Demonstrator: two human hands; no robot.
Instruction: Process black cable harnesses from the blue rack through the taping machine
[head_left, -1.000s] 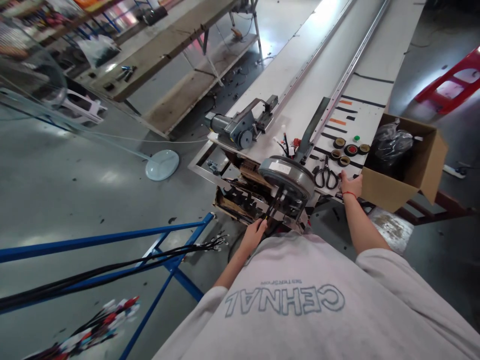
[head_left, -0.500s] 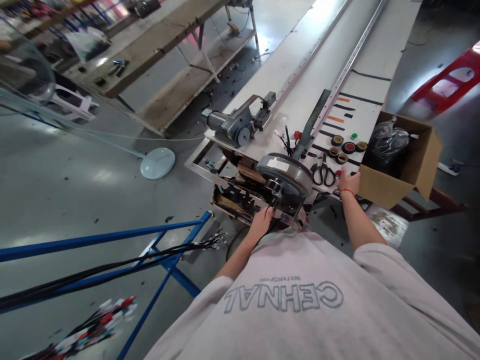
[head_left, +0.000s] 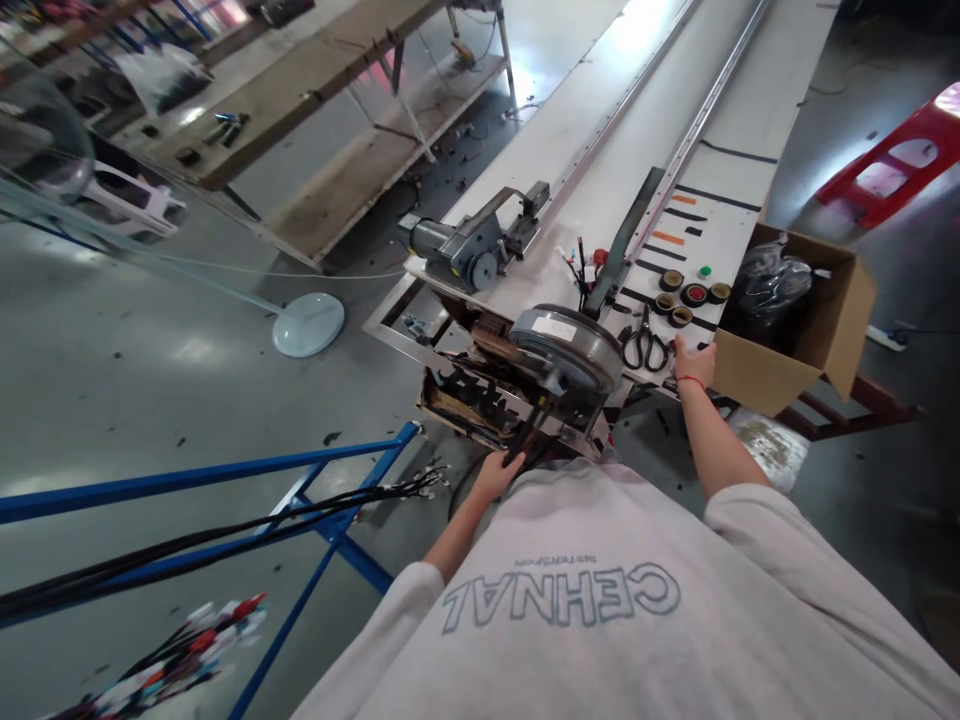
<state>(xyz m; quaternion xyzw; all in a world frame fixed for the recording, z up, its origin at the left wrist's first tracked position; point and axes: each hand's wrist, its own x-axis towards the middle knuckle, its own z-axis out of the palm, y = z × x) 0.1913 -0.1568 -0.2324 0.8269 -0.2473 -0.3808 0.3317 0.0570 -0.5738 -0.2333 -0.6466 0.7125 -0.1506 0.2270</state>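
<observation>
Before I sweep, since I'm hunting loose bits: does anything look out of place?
Yes: dark scraps lie scattered on the grey floor, with more between the brown bench and white table. They look odd, strewn at random like dropped offcuts.

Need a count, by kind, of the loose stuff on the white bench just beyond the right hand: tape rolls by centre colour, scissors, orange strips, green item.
Tan-centred tape rolls: 4
Red-centred tape roll: 1
Scissors: 1
Orange strips: 2
Green item: 1
Total: 9
</observation>
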